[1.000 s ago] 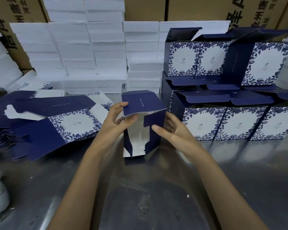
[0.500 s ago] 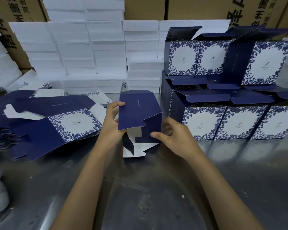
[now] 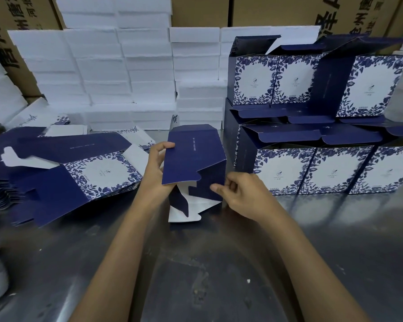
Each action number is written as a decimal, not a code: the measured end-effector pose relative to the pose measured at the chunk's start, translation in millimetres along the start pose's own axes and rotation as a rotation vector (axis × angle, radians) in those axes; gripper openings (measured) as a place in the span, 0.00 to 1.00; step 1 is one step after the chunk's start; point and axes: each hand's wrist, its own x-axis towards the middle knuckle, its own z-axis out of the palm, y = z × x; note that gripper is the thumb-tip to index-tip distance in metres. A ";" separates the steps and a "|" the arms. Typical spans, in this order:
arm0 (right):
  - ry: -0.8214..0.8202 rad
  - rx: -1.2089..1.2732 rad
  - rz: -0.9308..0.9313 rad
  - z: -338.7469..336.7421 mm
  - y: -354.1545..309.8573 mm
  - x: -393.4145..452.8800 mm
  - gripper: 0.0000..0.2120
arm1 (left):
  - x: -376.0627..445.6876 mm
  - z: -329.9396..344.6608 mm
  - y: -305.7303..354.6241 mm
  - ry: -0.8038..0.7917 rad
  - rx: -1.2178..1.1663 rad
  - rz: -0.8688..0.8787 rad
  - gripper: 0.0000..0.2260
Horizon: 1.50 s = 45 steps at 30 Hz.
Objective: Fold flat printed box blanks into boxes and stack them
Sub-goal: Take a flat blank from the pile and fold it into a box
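Head view: your left hand is gripping box top edge; right hand is pinching side corner. Be tucking bottom flap in squarely, gently.

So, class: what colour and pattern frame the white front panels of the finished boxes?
A dark blue leaf-and-flower border on the finished boxes, clearest in the head view.

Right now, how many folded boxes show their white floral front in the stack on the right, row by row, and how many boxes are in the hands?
Top row, floral fronts showing: 3
Bottom row, floral fronts showing: 3
Half-folded box, gripped by left hand and right hand: 1
Total: 7
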 end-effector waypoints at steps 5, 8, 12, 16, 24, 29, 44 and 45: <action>0.096 0.015 -0.057 -4.3 -3.7 -0.7 0.25 | -0.6 2.2 4.1 -0.011 -0.019 -0.010 0.27; 0.098 0.050 -0.035 -6.2 -4.4 -1.8 0.23 | -2.6 3.7 8.4 -0.035 0.001 -0.011 0.27; 0.153 0.096 -0.081 -11.1 -5.9 -1.9 0.22 | -6.3 3.7 12.4 -0.075 -0.009 -0.026 0.29; 0.157 0.070 -0.038 -14.7 -7.2 -4.8 0.20 | -6.4 -0.1 17.1 -0.144 -0.011 -0.043 0.31; 0.348 0.342 -0.169 -18.3 -32.3 -13.6 0.14 | -10.3 -7.7 24.0 -0.281 0.131 -0.111 0.51; 0.187 0.298 -0.156 -10.0 -29.0 -12.1 0.19 | -11.7 -17.5 21.3 -0.455 0.122 -0.204 0.59; 0.320 0.519 -0.106 -3.5 -33.1 -9.6 0.11 | -13.5 23.2 25.9 0.019 -0.059 0.110 0.09; 0.331 0.536 -0.101 -2.9 -33.6 -9.1 0.10 | -13.0 23.5 25.7 0.025 -0.055 0.108 0.08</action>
